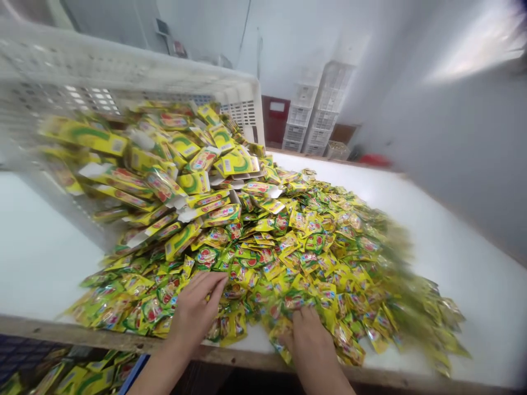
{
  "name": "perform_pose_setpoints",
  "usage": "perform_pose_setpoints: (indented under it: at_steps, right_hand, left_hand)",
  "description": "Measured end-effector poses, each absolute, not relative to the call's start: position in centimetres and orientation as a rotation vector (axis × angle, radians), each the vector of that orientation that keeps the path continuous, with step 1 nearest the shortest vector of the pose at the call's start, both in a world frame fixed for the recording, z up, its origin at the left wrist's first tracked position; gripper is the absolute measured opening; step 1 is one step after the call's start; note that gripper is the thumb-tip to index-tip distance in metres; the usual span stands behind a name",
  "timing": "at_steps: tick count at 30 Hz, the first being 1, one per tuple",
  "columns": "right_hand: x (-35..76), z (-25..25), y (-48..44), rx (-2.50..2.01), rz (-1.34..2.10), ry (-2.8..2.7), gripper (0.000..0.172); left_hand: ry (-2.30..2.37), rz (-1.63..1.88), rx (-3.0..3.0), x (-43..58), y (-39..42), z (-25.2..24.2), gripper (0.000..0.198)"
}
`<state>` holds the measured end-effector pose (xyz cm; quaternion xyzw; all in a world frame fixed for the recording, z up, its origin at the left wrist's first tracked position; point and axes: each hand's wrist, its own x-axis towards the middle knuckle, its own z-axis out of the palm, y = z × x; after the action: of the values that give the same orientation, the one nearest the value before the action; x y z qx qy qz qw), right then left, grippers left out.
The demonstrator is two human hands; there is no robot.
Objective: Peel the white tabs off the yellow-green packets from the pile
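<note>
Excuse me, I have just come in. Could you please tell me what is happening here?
A person has both bare hands at a pile of small yellow-green packets on a white table. The left hand and right hand are at the near side; their grip is unclear. Behind, yellow boxes, some open, are heaped at a white crate.

Right-hand fingers (303,315) hidden among packets (304,258)

The tips lie out of sight, so any grip cannot be told; the left hand (195,310) hides its own fingertips. Both forearms (158,370) run past the bottom edge. The left edge cuts the white crate (123,66). Packets on the far right blur, their lettering unreadable. A blue-rimmed container (132,374) below the bench (453,247) is cropped at the bottom.
</note>
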<state>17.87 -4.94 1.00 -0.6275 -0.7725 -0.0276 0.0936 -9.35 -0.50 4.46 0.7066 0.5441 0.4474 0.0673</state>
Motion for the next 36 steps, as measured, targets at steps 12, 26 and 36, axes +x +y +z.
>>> perform_pose_setpoints:
  at_steps: [12, 26, 36]
  right_hand:
    - [19.3, 4.1, -4.6, -1.590, 0.675, -2.113, 0.029]
    - [20.9, 3.5, -4.1, -1.173, 0.550, -2.030, 0.020]
    - [17.4, 6.9, -2.9, -1.094, 0.751, -1.606, 0.026]
  left_hand:
    - [2.240, 1.069, 2.577, -10.6, 9.7, 12.7, 0.032]
    - [1.374, 1.208, 1.216, -5.2, -6.8, 2.2, 0.047]
    - [1.225, 1.085, 1.156, -1.1, -6.2, -1.6, 0.044]
